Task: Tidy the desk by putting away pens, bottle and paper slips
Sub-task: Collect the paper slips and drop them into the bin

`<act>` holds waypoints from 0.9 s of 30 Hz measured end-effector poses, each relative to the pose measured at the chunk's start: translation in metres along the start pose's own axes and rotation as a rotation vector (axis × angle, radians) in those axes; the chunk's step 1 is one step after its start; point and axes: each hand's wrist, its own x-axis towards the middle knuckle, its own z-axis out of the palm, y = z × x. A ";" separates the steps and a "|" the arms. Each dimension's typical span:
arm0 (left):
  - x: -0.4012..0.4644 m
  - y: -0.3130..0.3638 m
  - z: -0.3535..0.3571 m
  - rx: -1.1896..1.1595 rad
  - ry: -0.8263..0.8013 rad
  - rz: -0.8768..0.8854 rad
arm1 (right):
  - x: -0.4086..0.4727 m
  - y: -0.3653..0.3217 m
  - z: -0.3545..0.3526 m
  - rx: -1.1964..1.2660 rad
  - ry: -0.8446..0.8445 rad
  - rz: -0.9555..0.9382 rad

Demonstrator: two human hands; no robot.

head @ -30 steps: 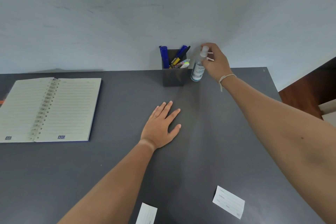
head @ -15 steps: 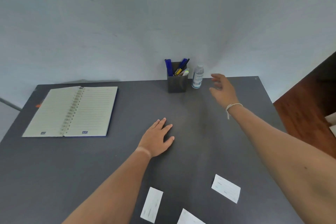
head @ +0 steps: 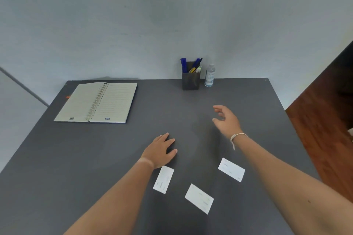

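Note:
A dark pen holder (head: 190,81) with several pens (head: 192,65) stands at the desk's far edge against the wall. A small clear bottle (head: 210,75) stands upright right beside it. Three white paper slips lie near the front: one (head: 163,179) just below my left hand, one (head: 199,198) in the middle, one (head: 231,169) to the right. My left hand (head: 161,151) rests flat on the desk, fingers apart. My right hand (head: 226,121) hovers above the desk's middle, empty and open.
An open spiral notebook (head: 99,102) lies at the far left of the dark grey desk (head: 76,158). The desk's right edge drops to a wooden floor (head: 322,126). A pale wall runs behind the desk.
My right hand let go of the bottle beside the pen holder and drew back toward me. The view pulled back, bringing all three slips into sight.

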 end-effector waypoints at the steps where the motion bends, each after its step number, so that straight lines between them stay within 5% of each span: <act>1: -0.005 -0.001 0.000 -0.002 -0.006 0.000 | -0.009 0.002 0.002 -0.006 -0.004 0.010; 15: -0.075 -0.021 0.026 0.039 0.032 0.060 | -0.155 0.015 0.034 -0.177 0.043 0.131; 27: -0.088 -0.011 0.042 -0.005 0.126 -0.168 | -0.196 0.031 0.056 -0.665 -0.190 0.067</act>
